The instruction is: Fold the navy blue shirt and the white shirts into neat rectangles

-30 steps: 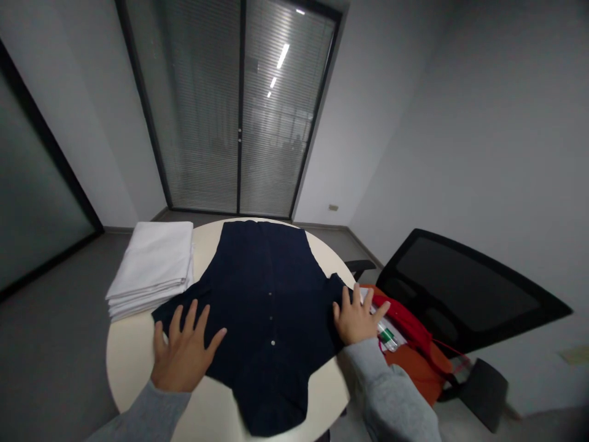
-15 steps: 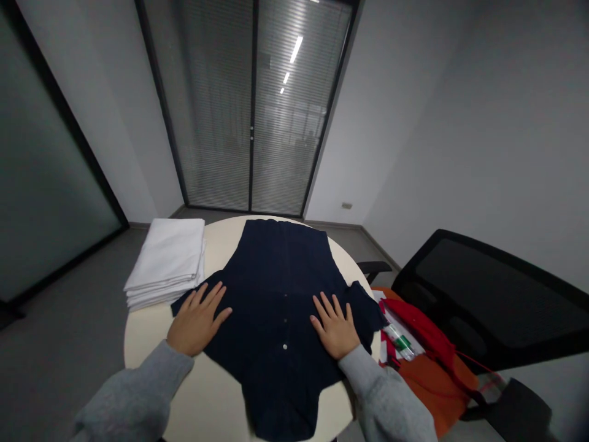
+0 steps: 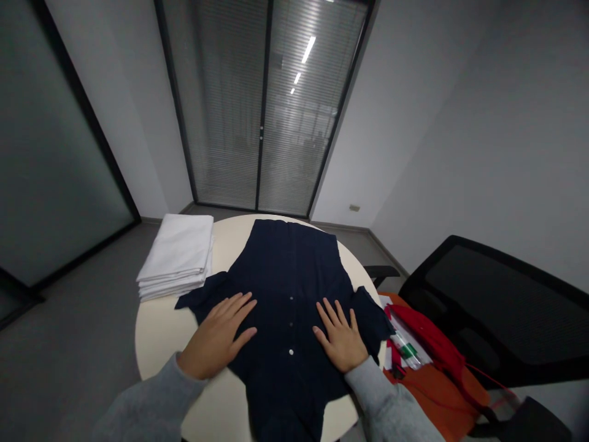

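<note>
A dark navy shirt [image 3: 285,270] with a row of buttons down its middle lies spread flat on a round cream table [image 3: 156,344]. Its collar end points toward me and its hem lies at the far edge. My left hand [image 3: 219,331] rests on the left part of the shirt, palm down, fingers stretched out. On the right part, near the sleeve, my right hand [image 3: 341,337] lies flat with its fingers spread. Neither hand grips the fabric. Beside the left sleeve sits a stack of folded white cloths [image 3: 177,255].
To the right stands a black mesh-backed chair [image 3: 501,301] with an orange seat [image 3: 442,393]. On the seat lie a red cloth item [image 3: 427,334] and a clear plastic package [image 3: 409,353]. Beyond the table is a glass partition with blinds [image 3: 230,123].
My left hand has slid inward from the left sleeve toward the shirt's middle. My right hand stays at nearly the same place on the shirt. The whole view has shifted slightly.
</note>
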